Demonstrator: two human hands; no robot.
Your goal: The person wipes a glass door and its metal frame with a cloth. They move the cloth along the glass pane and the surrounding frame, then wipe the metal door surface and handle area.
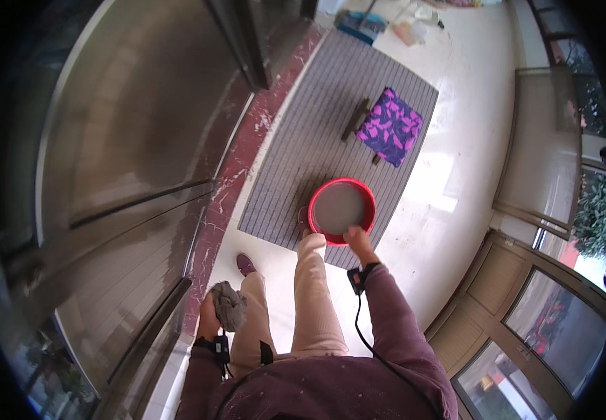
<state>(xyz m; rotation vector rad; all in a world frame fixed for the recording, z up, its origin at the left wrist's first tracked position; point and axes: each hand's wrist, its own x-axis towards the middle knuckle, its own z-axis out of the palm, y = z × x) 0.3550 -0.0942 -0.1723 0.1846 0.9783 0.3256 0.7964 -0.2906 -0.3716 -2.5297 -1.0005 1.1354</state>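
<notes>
My right hand (356,241) grips the near rim of a red plastic basin (372,206). Cloudy grey water (338,206) lies inside the basin, which is over the near part of a striped grey mat; whether it touches the mat I cannot tell. At lower left, my left hand (209,316) holds a crumpled grey cloth (229,306) beside my left leg. Both wrists wear dark straps with small devices, and a cable runs from the right one along the sleeve.
A low stool with a purple-and-pink patterned cover (391,127) stands on the striped mat (292,157) beyond the basin. Glass door panels (140,105) and a red marble sill (229,178) line the left. A blue dustpan (361,26) lies at the mat's far end.
</notes>
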